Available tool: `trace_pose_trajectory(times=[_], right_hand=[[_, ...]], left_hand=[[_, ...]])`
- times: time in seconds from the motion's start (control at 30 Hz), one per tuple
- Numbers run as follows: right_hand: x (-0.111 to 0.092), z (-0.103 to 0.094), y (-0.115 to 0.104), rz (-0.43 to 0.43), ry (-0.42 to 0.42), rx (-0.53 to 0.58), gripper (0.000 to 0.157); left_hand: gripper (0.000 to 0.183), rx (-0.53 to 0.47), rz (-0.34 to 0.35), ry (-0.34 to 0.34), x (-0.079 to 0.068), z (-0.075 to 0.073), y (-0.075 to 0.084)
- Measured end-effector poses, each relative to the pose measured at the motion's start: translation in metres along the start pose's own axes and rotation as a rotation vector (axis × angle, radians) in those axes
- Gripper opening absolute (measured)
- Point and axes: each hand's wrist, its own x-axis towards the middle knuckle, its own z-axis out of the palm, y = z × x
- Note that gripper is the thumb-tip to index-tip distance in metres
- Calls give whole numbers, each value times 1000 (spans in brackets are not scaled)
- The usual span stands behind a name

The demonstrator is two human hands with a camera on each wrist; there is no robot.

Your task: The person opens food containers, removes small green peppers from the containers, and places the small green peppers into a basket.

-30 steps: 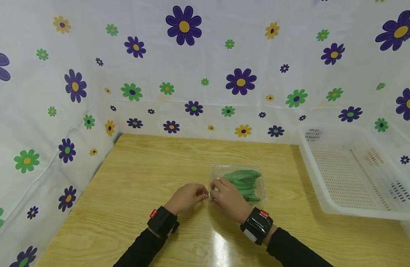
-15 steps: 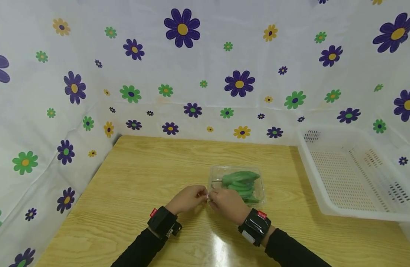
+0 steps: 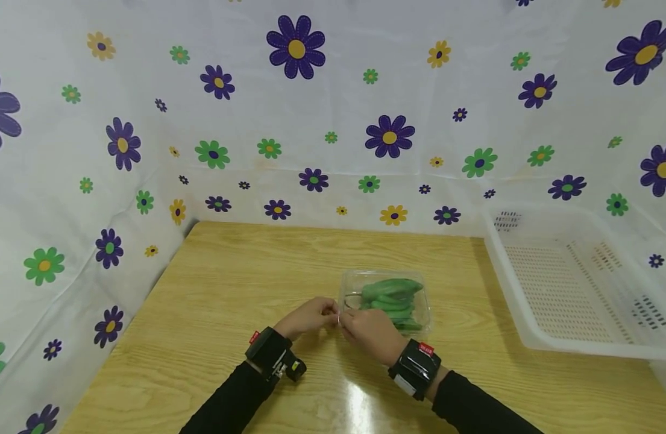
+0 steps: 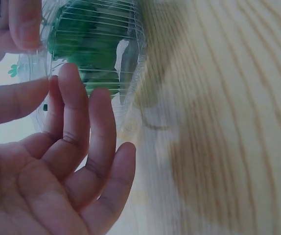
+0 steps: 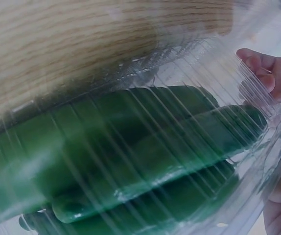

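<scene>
A clear, ribbed plastic box (image 3: 384, 273) with several green peppers (image 3: 393, 294) inside lies on the wooden table. My left hand (image 3: 311, 314) is at the box's left edge; in the left wrist view its thumb and index finger pinch the thin plastic rim (image 4: 49, 63), the other fingers loosely bent. Right beside it, my right hand (image 3: 376, 334) pinches the same edge, its knuckles overlapping the box's near-left corner in the head view. Through the ribbed wall (image 5: 204, 58) in the right wrist view, the peppers lie side by side, with left-hand fingertips (image 5: 265, 78) at the far end.
A large white perforated plastic basket (image 3: 503, 271) stands on the right of the table (image 3: 246, 259). White cloth (image 3: 333, 108) printed with flowers hangs behind the table and along its left side.
My right hand has come down from over the box's left end to its near-left corner, uncovering pepper stems. My left wrist has tilted and shifted slightly right. The box stays nearly in place.
</scene>
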Motion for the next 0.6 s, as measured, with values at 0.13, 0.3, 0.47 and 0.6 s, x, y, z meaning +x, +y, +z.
trace_pose_trajectory(times=[0.13, 0.3, 0.47, 0.6], right_hand=[[0, 1, 0, -5, 7, -7, 24], [-1, 3, 0, 1, 4, -6, 22], [-1, 2, 0, 0, -11, 13, 24], [-3, 3, 2, -14, -1, 18, 21]], left_hand=[[12, -10, -6, -4, 0, 1, 1], [13, -19, 12, -44, -2, 2, 0], [12, -18, 40, -124, -3, -2, 0], [15, -4, 60, -155, -4, -4, 0]])
